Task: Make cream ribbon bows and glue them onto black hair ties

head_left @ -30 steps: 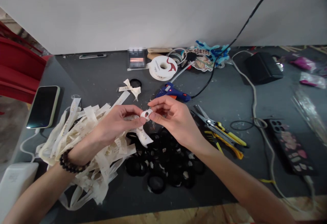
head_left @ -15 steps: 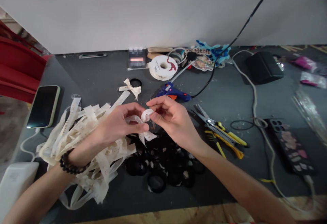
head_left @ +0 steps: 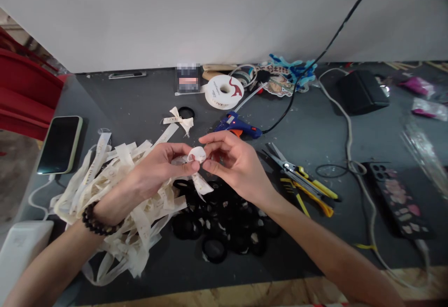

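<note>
My left hand [head_left: 159, 164] pinches a white printed ribbon [head_left: 198, 154] between thumb and forefinger. The ribbon is bent into a loop at the top, and its loose tail hangs below the fingers. Curled around the right side of this loop, my right hand [head_left: 229, 160] has its fingertips on the ribbon; their exact grip is partly hidden. Beneath both hands lies a pile of black hair ties [head_left: 215, 250]. A heap of cut ribbon strips [head_left: 140, 232] spreads under and beside my left wrist. Beyond the hands, a finished-looking ribbon bow [head_left: 179, 121] rests against a black hair tie [head_left: 186, 113].
A blue glue gun [head_left: 238, 125] with a black cord lies behind my right hand, near a ribbon spool [head_left: 224, 92]. Scissors [head_left: 297, 174] and yellow-handled tools are to the right. Phones [head_left: 60, 146] lie at both sides, with a white power bank [head_left: 24, 246] at left.
The ribbon loop has opened wider and shifted slightly left, toward my left fingertips. My right thumb has moved off the loop's face. The table items stay put.
</note>
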Tool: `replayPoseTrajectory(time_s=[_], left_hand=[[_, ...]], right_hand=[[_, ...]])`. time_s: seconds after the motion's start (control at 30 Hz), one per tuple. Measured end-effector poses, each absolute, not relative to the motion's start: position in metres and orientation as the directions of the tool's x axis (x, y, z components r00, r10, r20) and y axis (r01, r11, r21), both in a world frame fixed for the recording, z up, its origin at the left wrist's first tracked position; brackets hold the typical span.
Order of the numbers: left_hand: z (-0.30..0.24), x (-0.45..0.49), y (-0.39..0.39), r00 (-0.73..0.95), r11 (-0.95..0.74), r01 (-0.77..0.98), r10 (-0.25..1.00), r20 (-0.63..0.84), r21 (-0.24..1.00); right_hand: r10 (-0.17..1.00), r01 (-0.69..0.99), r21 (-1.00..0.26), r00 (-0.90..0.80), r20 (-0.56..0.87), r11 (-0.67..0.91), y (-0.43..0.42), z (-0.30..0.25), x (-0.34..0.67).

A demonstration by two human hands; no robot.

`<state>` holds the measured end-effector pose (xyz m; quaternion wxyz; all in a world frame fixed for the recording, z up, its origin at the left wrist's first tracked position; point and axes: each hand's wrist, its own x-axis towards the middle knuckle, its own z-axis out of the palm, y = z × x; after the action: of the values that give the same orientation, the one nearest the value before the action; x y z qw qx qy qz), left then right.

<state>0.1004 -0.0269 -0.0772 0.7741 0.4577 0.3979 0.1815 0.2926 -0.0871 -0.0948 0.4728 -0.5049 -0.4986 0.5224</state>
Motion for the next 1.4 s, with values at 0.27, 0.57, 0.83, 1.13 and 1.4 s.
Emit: replayPoseTrajectory(time_s=[0.27,0.57,0.83,1.13,1.4], left_hand=[[-0.074,0.096,-0.022,0.674,0.386,0.272,0.578,-0.461,0.882],[-0.068,0.095,-0.023,0.742,0.36,0.18,0.561,-0.367,0.915],[-0.073,0.093,-0.02,0.734,0.326,0.138,0.6,-0.318,0.935],[-0.075,0.094,-0.021,0.673,0.325,0.212,0.635,-0.379,0.922],[-0.075,0.095,-0.02,0.77,0.405,0.05,0.567,-0.294,0.913]], right_hand=[[0.985,0.314,-0.936,-0.123,0.124,0.157,-0.092,-0.098,0.291],[0.982,0.28,-0.942,-0.087,0.169,0.187,-0.093,-0.089,0.29],[0.996,0.088,-0.994,-0.065,0.059,0.064,-0.088,-0.099,0.295],[0.996,0.011,-1.0,-0.089,-0.006,-0.005,-0.089,-0.099,0.295],[0.967,-0.254,-0.963,-0.254,-0.022,-0.088,-0.086,-0.103,0.296]])
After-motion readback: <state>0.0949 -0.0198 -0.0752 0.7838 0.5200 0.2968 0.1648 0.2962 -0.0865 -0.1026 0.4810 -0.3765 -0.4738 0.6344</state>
